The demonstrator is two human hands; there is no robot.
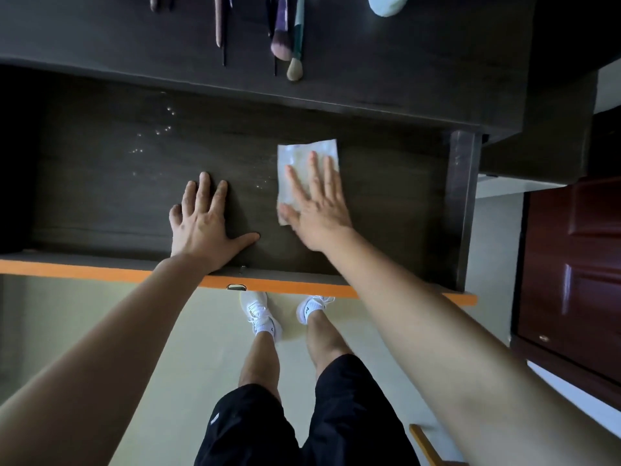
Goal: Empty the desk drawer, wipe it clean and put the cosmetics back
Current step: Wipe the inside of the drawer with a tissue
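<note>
Right hand point(316, 200), fingers spread flat, presses the wipe point(302, 156) on the drawer point(460, 196) floor; left hand point(205, 216) braces flat too. Risk: leaning weight could strain the pulled-out drawer.

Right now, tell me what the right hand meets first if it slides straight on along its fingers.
Only bare drawer floor lies ahead of the right hand, then probably the desk edge; depth unclear.
</note>
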